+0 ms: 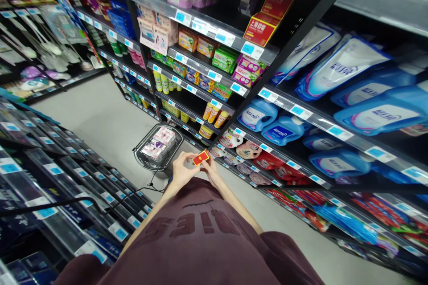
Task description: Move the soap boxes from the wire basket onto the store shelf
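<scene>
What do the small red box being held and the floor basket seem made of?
The red box looks like printed cardboard: flat faces, crisp edges. The basket is a dark open grid of thin bars, likely coated wire, possibly plastic.

The shop is bright, with soft white light from above, so the grey floor [100, 116] looks pale and the shadow under the basket [157, 148] is faint. Shiny white spots sit on the blue bags [351, 62] at 2 o'clock. The red box [201, 157] in the middle looks sharp, but the shelves [200, 26] bend near the edges, and things at 8 and 4 o'clock look smeared.
</scene>
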`<state>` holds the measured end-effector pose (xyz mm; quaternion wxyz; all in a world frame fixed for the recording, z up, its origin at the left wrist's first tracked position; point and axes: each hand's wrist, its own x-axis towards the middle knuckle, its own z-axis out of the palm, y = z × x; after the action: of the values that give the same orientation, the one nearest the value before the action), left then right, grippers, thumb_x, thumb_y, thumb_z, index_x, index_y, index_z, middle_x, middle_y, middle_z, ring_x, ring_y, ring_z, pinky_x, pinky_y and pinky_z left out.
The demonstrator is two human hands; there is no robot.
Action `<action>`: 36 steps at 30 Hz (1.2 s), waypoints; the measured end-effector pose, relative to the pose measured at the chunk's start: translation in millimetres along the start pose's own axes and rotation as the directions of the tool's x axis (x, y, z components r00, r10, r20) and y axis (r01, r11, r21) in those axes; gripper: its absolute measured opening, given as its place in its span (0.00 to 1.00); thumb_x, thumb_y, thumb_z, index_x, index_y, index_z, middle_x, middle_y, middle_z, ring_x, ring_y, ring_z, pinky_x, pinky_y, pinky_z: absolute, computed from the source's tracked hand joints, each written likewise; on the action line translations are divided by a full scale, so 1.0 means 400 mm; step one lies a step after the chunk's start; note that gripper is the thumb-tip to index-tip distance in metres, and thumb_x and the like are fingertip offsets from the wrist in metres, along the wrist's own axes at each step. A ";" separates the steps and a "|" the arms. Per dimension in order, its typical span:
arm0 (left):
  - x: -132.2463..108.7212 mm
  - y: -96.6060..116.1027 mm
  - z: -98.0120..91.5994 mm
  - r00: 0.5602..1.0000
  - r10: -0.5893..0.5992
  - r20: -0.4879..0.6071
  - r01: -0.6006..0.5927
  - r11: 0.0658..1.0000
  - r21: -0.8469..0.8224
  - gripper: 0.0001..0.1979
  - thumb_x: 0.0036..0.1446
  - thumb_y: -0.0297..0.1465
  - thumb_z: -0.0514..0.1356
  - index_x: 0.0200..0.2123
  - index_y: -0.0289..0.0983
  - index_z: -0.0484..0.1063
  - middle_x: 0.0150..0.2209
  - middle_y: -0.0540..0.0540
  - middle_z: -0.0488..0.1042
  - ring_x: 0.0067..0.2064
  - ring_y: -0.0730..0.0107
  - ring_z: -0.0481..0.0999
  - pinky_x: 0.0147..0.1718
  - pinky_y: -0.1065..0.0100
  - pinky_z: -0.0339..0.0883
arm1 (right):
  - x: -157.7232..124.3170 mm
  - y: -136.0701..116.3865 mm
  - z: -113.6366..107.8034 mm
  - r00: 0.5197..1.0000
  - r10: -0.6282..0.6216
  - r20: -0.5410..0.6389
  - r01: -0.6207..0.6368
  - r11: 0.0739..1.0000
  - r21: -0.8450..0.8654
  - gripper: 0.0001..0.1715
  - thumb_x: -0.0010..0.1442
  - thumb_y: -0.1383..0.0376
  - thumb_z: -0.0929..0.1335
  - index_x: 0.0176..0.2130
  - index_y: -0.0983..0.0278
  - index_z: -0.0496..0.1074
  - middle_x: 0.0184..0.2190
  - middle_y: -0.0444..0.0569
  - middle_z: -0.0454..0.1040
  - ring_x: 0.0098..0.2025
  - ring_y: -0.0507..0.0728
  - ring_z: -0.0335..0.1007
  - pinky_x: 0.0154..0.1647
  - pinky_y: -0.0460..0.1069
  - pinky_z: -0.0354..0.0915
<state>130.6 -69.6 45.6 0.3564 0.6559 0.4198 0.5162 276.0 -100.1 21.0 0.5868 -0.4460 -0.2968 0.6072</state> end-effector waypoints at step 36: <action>0.007 0.026 -0.010 0.915 0.278 0.293 -0.283 0.959 -0.027 0.35 0.49 0.30 0.72 0.60 0.41 0.67 0.52 0.40 0.76 0.51 0.59 0.76 0.50 0.57 0.74 | 0.002 0.007 -0.053 0.886 0.210 0.413 -0.383 0.834 0.397 0.45 0.46 0.26 0.60 0.35 0.62 0.71 0.22 0.49 0.69 0.30 0.62 0.64 0.34 0.57 0.66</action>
<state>128.9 -70.9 56.8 0.3319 0.7814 0.2679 0.4555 293.7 -103.1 9.3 0.5106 -0.2160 -0.1680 0.8151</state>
